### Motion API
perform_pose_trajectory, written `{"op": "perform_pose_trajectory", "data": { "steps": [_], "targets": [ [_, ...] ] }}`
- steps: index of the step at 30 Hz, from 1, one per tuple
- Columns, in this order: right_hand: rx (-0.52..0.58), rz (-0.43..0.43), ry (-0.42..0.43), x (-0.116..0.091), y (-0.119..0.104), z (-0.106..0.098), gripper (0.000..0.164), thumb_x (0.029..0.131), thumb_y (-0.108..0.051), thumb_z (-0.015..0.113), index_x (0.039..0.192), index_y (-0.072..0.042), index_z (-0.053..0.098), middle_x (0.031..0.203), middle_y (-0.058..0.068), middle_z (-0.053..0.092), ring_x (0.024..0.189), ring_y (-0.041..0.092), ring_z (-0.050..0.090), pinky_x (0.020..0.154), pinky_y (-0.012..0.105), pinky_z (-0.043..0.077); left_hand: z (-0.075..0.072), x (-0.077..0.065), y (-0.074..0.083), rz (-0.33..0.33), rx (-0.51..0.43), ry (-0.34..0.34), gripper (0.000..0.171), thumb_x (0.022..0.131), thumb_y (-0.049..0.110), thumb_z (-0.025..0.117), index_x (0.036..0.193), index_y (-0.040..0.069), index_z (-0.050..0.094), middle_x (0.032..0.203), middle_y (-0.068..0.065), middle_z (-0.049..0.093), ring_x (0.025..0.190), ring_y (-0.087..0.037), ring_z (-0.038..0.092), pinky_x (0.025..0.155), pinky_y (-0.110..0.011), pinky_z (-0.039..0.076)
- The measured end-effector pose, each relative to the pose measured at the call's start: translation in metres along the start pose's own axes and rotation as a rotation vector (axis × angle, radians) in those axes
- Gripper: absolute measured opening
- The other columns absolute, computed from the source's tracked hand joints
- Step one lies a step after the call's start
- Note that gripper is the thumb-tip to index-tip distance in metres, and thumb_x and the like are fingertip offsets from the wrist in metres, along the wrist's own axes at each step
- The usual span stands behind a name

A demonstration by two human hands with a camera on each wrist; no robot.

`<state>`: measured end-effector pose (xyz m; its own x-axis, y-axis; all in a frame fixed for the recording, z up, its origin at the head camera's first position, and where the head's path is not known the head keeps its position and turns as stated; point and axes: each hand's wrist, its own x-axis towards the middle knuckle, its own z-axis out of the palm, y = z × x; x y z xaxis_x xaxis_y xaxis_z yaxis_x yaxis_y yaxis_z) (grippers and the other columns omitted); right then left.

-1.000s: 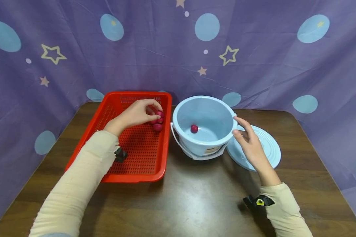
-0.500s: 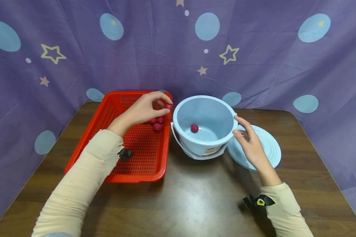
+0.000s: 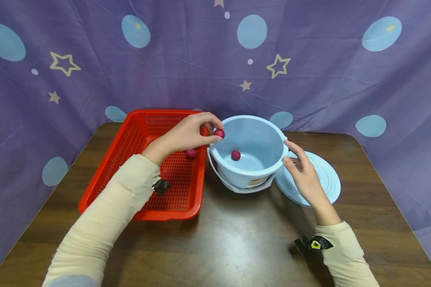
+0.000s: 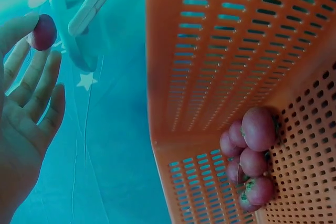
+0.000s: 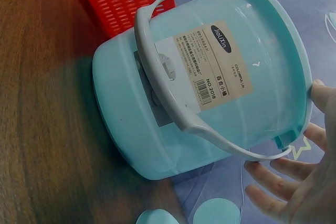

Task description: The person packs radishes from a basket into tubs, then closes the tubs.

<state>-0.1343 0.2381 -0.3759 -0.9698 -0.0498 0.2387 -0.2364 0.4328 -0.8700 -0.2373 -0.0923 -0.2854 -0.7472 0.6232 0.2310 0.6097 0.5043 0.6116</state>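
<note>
My left hand (image 3: 190, 133) pinches a small red radish (image 3: 219, 133) between thumb and fingertips, at the left rim of the light-blue bucket (image 3: 237, 179). Inside the bucket, one radish (image 3: 236, 155) lies on the bottom. My right hand (image 3: 303, 175) holds the bucket's right rim, its thumb at the edge and fingers beside the handle joint in the right wrist view. Several more radishes (image 4: 252, 161) lie together in a corner of the red perforated basket (image 3: 197, 195); in the head view my left hand hides most of them.
A round light-blue lid (image 3: 325, 171) lies on the wooden table (image 3: 233, 243) behind my right hand. The bucket's pale handle (image 5: 157, 77) hangs down its front, over a printed label (image 5: 212, 66). A purple patterned cloth (image 3: 186, 59) hangs behind the table.
My left hand has lifted a radish from the basket's group and carried it right, over the basket's edge to the bucket rim. My right hand has stayed at the bucket.
</note>
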Motion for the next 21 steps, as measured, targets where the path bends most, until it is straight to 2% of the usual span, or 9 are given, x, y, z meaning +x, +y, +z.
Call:
{"op": "perform_pose_trajectory", "data": {
  "steps": [6,12,17,21],
  "targets": [
    [0.004,-0.001,0.001,0.0002,-0.0003,0.0006,0.051,0.105,-0.028,0.05,0.154,-0.021,0.036,0.148,0.011,0.041,0.121,0.031,0.054,0.093,0.016,0.041,0.0061,0.005,0.0012,0.029,0.023,-0.03,0.025,0.084,0.022,0.081,0.107,0.017,0.071,0.097,0.006,0.065,0.084,-0.014,0.06,0.075,-0.034,0.049],
    [0.004,-0.003,0.004,0.0,-0.0004,0.0005,0.051,0.105,-0.027,0.05,0.154,-0.02,0.036,0.147,0.012,0.041,0.122,0.032,0.054,0.093,0.015,0.041,0.0087,0.0074,0.0018,0.031,0.051,-0.058,0.026,0.084,0.024,0.082,0.107,0.016,0.072,0.099,0.005,0.066,0.087,-0.014,0.059,0.08,-0.038,0.051],
    [0.0,0.0,0.002,-0.0002,0.0001,0.0006,0.051,0.105,-0.027,0.05,0.154,-0.02,0.036,0.148,0.013,0.041,0.121,0.032,0.054,0.093,0.016,0.041,0.0091,0.0064,0.0016,0.036,0.078,-0.052,0.027,0.084,0.026,0.081,0.108,0.017,0.071,0.099,0.005,0.065,0.088,-0.013,0.058,0.078,-0.031,0.048],
    [-0.003,-0.003,0.002,0.0001,0.0006,0.0007,0.051,0.105,-0.027,0.049,0.154,-0.02,0.036,0.148,0.013,0.041,0.121,0.032,0.055,0.093,0.016,0.041,0.007,0.0041,-0.0003,0.04,0.085,-0.023,0.028,0.085,0.026,0.081,0.109,0.018,0.071,0.103,0.005,0.065,0.091,-0.011,0.058,0.078,-0.031,0.047]
  ]
}}
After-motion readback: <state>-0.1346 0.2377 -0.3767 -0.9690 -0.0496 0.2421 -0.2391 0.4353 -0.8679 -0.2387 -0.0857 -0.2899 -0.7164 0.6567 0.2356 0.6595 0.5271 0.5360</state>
